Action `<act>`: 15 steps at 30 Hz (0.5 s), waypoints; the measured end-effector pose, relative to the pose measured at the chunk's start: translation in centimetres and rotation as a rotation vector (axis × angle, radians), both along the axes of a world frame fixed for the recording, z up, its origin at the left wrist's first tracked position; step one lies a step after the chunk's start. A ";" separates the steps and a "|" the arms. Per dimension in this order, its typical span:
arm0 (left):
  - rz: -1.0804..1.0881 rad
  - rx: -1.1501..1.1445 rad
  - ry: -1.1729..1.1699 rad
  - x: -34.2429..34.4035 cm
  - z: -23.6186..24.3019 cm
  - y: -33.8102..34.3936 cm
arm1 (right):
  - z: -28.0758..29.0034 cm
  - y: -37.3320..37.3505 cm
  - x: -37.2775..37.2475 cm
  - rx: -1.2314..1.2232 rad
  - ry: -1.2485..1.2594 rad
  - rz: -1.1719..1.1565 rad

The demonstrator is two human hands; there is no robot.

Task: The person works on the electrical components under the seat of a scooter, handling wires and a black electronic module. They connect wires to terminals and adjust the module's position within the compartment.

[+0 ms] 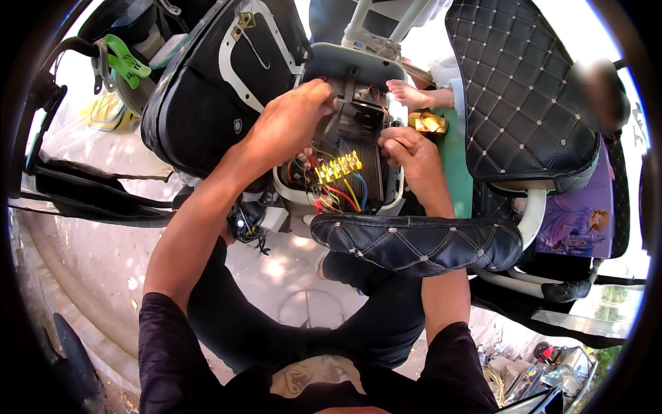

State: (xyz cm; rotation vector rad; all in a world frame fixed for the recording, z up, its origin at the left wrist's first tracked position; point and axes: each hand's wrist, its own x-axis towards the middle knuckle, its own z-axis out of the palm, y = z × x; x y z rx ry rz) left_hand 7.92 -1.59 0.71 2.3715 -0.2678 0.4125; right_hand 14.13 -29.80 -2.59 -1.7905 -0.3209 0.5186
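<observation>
An open grey compartment (318, 50) in a vehicle, below a tilted-up black seat, lies in front of me. My left hand (296, 114) reaches to its left side, the fingers curled together; what they hold, if anything, is hidden. My right hand (412, 157) is at the right rim, thumb and fingers pinched, and nothing I can name shows in them. Between the hands sits a dark finned metal box (373, 176). In front of it, a row of yellow terminal connectors (338, 168) joins red, blue and yellow wires (350, 196).
The upturned black seat (200, 103) stands at left, with a green clip (125, 63) beyond it. A quilted black backrest (520, 90) rises at right. A padded armrest (414, 245) crosses above my right forearm. Another person's bare foot (412, 96) rests beside the compartment.
</observation>
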 end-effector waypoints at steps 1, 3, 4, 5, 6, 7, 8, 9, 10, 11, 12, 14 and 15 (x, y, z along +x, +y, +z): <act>0.017 -0.020 0.001 0.4 -0.6 -0.2 | -0.6 1.3 1.4 0.057 -0.035 0.038; 0.044 -0.085 0.006 1.2 -1.3 -0.5 | -1.2 3.4 1.9 0.142 -0.091 0.072; 0.051 -0.135 0.010 1.6 -1.5 -0.8 | -1.2 4.1 1.9 0.164 -0.113 0.066; 0.060 -0.187 0.017 2.0 -1.7 -1.3 | -0.9 4.9 1.9 0.184 -0.132 0.060; 0.082 -0.317 0.118 1.9 -1.3 -1.7 | -0.6 5.6 1.3 0.283 -0.071 0.078; 0.080 -0.418 0.175 2.1 -1.8 -1.7 | -0.2 6.2 1.0 0.281 -0.071 0.104; 0.070 -0.525 0.227 2.7 -2.1 -2.0 | 0.4 6.4 1.1 0.274 -0.078 0.124; 0.060 -0.631 0.279 3.3 -2.3 -2.2 | 0.7 6.3 1.3 0.267 -0.086 0.145; 0.039 -0.695 0.319 3.7 -2.4 -2.5 | -0.2 5.9 1.5 0.201 -0.059 0.111; 0.050 -0.756 0.374 3.8 -2.2 -2.7 | -0.8 5.6 1.9 0.143 -0.119 0.110; 0.061 -0.816 0.429 3.8 -2.1 -2.9 | -1.2 5.3 2.3 0.085 -0.178 0.108; 0.085 -0.900 0.506 3.8 -2.8 -3.0 | -1.9 5.0 2.8 0.032 -0.279 0.098; 0.098 -0.923 0.526 3.7 -3.9 -2.9 | -2.0 4.8 2.9 0.010 -0.262 0.123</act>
